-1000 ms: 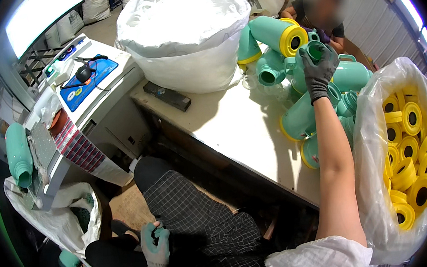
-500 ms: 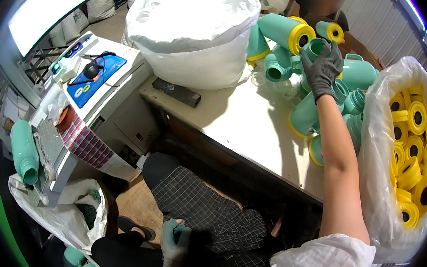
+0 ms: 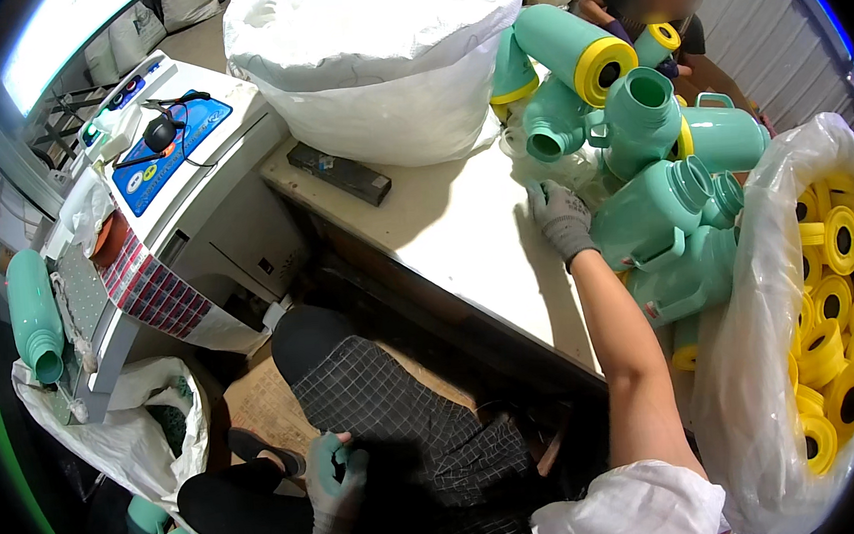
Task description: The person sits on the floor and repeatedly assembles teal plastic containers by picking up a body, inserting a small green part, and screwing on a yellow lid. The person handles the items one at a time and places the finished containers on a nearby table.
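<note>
My right hand (image 3: 562,218), in a grey glove, is over the white tabletop (image 3: 465,234), its fingers partly spread and holding nothing that I can see. It is beside the base of a mint-green jug-shaped bottle (image 3: 644,215) lying on its side; I cannot tell if they touch. Behind it are another lying bottle (image 3: 554,121) and an upright handled one (image 3: 639,120). Clear plastic-looking pieces (image 3: 580,170) lie just beyond my fingers. Low by my lap, my left hand (image 3: 335,495), gloved grey with a green palm, is loosely curled with nothing visible in it.
A big white sack (image 3: 385,120) stands at the back, with a dark bar (image 3: 339,173) before it. At right is a clear bag (image 3: 748,392) of yellow ring-shaped parts (image 3: 819,346). A white machine (image 3: 232,212) stands left. Another person (image 3: 652,3) sits beyond the bottles.
My right hand has let go of the handled bottle and moved left and nearer, down to the tabletop. That bottle now stands upright. My left hand has hardly moved.
</note>
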The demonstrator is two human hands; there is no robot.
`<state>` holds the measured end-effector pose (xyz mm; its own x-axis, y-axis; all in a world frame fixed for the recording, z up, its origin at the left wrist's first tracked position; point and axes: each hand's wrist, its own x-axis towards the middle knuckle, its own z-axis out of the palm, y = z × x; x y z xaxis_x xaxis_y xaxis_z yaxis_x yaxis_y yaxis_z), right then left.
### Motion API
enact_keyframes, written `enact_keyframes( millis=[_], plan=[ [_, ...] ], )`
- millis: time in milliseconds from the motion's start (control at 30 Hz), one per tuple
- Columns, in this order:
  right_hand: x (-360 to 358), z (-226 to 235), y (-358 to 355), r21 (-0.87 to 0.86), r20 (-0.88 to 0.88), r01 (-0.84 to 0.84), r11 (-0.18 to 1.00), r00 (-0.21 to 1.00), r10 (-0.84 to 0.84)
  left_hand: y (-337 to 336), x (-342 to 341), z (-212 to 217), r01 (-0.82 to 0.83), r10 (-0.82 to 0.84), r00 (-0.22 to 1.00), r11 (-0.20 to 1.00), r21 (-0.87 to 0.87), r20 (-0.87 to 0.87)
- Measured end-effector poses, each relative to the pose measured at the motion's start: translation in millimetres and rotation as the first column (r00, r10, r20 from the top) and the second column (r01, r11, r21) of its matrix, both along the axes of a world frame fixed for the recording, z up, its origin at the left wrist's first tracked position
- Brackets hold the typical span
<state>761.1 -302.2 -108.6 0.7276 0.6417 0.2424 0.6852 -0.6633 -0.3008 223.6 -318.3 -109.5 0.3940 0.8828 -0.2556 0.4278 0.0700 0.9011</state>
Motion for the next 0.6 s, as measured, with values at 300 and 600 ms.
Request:
enact_keyframes(
  millis=[300, 600],
  plan=[
    [50, 4, 34, -0.075, 0.453, -0.111, 0.991, 0.881, 0.133, 3, 4, -21, 0.045, -0.059, 0.997, 0.965, 0.260, 0.045],
    [45, 8, 82, -0.136, 0.383, 0.122, 0.983, 0.922, -0.061, 16, 21, -12, -0.126, 0.124, 0.991, 0.992, 0.028, 0.047]
  ],
)
